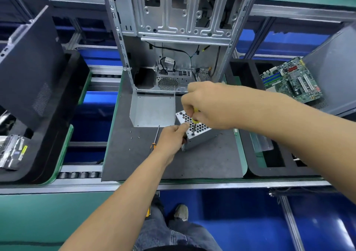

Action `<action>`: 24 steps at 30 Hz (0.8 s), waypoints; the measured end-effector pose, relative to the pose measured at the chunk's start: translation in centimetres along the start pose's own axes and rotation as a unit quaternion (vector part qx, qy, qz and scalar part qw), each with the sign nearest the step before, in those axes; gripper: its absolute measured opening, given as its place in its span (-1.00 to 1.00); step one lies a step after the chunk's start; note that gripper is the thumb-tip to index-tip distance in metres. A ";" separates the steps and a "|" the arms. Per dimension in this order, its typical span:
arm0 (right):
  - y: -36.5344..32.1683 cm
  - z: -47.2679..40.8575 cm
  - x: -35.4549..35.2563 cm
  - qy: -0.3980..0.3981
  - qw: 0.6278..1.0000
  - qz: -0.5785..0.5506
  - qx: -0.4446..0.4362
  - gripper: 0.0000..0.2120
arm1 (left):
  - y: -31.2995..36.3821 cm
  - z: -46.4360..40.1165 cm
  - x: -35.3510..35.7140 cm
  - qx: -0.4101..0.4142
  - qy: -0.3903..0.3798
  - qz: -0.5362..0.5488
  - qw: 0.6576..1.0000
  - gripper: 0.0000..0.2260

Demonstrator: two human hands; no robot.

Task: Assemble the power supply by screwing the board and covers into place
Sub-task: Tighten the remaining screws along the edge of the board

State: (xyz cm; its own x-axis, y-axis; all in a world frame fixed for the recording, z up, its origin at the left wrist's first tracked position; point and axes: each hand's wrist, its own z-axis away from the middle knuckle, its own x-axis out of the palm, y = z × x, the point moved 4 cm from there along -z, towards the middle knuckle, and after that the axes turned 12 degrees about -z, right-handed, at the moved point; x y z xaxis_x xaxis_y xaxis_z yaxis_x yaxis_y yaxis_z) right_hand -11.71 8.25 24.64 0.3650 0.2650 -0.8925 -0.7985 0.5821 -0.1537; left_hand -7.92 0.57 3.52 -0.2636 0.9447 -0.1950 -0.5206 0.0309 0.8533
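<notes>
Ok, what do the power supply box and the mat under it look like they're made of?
Power supply box: likely sheet metal, bare matte grey, with punched hexagonal vent holes and crisp folded edges. Mat: dark grey, dull, no glare; looks like foam or rubber, though which one cannot be told.

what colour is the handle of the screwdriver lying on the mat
Orange, on the spare screwdriver beside the left hand; head view.

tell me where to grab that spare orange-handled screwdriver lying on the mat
Take the spare screwdriver by its orange handle, the end nearest the person, just left of the left hand. It lies flat on the grey mat with the thin shaft pointing away, so come from above and pinch the handle across its width; the left side looks clear.
</notes>
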 end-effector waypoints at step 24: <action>3.0 1.0 0.3 0.073 0.987 0.018 0.140 -0.54 | -0.2 -0.1 -0.1 -0.003 0.004 0.013 1.000 -0.65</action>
State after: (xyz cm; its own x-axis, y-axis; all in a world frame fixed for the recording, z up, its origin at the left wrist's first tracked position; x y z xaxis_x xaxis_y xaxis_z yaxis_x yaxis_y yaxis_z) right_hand -13.52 10.89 24.30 0.2487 0.1877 -0.9502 -0.6393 0.7688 -0.0155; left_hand -7.89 0.45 3.36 -0.2823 0.9429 -0.1770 -0.5178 0.0056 0.8555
